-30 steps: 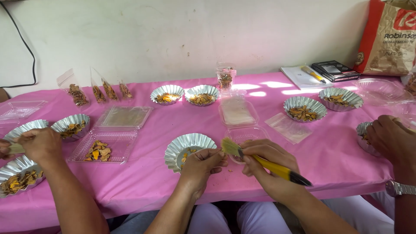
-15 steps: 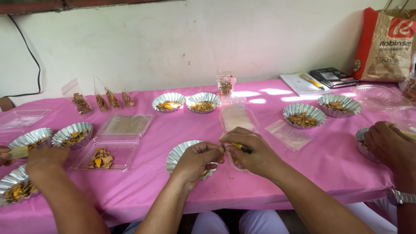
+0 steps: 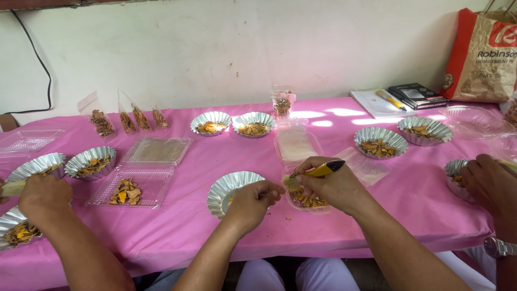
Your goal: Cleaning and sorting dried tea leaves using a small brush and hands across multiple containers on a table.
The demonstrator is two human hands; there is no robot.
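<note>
Landmark: the fluted silver foil cup [image 3: 229, 188] is sitting near the front edge of the pink tablecloth [image 3: 215, 161], right in front of the person.
Left hand: the left hand [image 3: 253, 202] is hovering over the right rim of that foil cup, its fingertips pressed together and pinching a small piece too tiny to make out.
Right hand: the right hand [image 3: 334, 186] is working just right of the foil cup, its fingers curling around a yellow-handled brush with a black end [image 3: 322, 171]; the handle is pointing up and to the right.
Brush tip: the pale bristles are meeting the left fingertips, just right of the foil cup's rim.
Under the right hand: a clear plastic tray of orange-brown dried slices [image 3: 304, 200] is lying just right of the foil cup, partly covered by the right hand.
Left of the foil cup: a clear plastic clamshell box holding yellow and brown pieces [image 3: 129, 188] is lying open, near the cup.
Behind the foil cup: two more filled foil cups [image 3: 253, 124] are standing well apart from it, toward the wall.
Other people: a co-worker's hand [image 3: 43, 196] is resting far left of the foil cup among further foil cups; another co-worker's hand [image 3: 487, 183] is working far right of it, beside a foil cup at the table edge.
</note>
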